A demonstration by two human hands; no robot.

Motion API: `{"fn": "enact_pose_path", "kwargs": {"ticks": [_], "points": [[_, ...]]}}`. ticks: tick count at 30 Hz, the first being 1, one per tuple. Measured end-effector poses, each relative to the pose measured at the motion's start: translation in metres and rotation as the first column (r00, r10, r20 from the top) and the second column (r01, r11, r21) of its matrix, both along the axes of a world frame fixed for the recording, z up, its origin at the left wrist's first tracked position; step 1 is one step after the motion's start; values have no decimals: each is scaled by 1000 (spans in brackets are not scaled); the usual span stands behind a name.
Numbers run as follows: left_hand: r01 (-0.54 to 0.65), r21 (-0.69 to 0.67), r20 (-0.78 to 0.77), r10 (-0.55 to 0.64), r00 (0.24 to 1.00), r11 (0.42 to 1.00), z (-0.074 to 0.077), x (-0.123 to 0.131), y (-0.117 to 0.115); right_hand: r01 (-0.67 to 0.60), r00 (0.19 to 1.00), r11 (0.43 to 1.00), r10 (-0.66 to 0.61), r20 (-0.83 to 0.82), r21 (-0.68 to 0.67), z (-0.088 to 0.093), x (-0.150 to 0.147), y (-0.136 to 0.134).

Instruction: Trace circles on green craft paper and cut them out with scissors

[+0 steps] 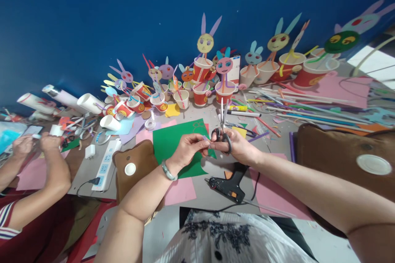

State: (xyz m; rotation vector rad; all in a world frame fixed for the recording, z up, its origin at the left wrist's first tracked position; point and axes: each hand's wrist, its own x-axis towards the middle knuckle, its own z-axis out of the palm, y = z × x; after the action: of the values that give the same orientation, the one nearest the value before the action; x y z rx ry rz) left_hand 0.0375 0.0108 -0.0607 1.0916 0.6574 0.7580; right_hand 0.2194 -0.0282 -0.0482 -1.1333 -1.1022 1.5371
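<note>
Over the table, my left hand [188, 150] pinches a small lilac scrap of paper [205, 138] between thumb and fingers. My right hand [242, 147] is closed around the handles of a pair of scissors [228, 141], whose blades point away from me and stand slightly apart. The fingertips of both hands nearly meet. Beneath them lies a green sheet of paper [169, 139] with a shape drawn near its far edge. A black hot glue gun [230, 187] rests just below my right hand, its nozzle to the left.
Paper cups with rabbit-faced figures [205, 44] line the back by the blue wall. Pipe cleaners [314, 117] lie at right. Brown cushions [135, 172] flank my arms. A power strip [106, 166] is at left, beyond it another person's hands [51, 141]. Pink paper [180, 192] lies in front.
</note>
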Motion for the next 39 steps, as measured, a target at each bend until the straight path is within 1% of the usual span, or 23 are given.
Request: {"fn": "enact_pose_path", "kwargs": {"ticks": [5,12,18,21,25,29,32,34,37,39], "points": [[-98,3,-9,98,995,995,-1,2,-5,40,997,999,-42,63,28,1,-1,-1],[-157,16,-54,157,986,988,0,4,-10,81,990,990,-93,104,112,-4,-4,-2],[-191,14,-33,191,981,981,-1,5,-11,61,986,980,-89,142,188,-8,-1,-1],[-179,-38,-20,178,984,983,-1,5,-7,51,986,982,-78,148,181,-7,-1,-1],[-120,-107,-14,119,993,987,0,4,-2,39,988,990,-59,146,138,-2,-2,-2],[-58,-126,-14,57,998,990,3,0,2,-3,989,996,-11,149,94,4,-2,-2],[11,-124,-9,-12,1000,992,3,-3,5,-47,990,996,37,135,71,5,-1,-2],[34,-115,-15,-36,999,993,3,-5,5,-66,990,996,58,128,57,4,0,-1],[24,-89,-37,-28,999,996,3,-5,5,-64,989,996,54,138,68,4,0,-1],[-13,-64,-50,10,999,998,3,-4,3,-53,988,995,40,147,83,3,0,-1]]}}
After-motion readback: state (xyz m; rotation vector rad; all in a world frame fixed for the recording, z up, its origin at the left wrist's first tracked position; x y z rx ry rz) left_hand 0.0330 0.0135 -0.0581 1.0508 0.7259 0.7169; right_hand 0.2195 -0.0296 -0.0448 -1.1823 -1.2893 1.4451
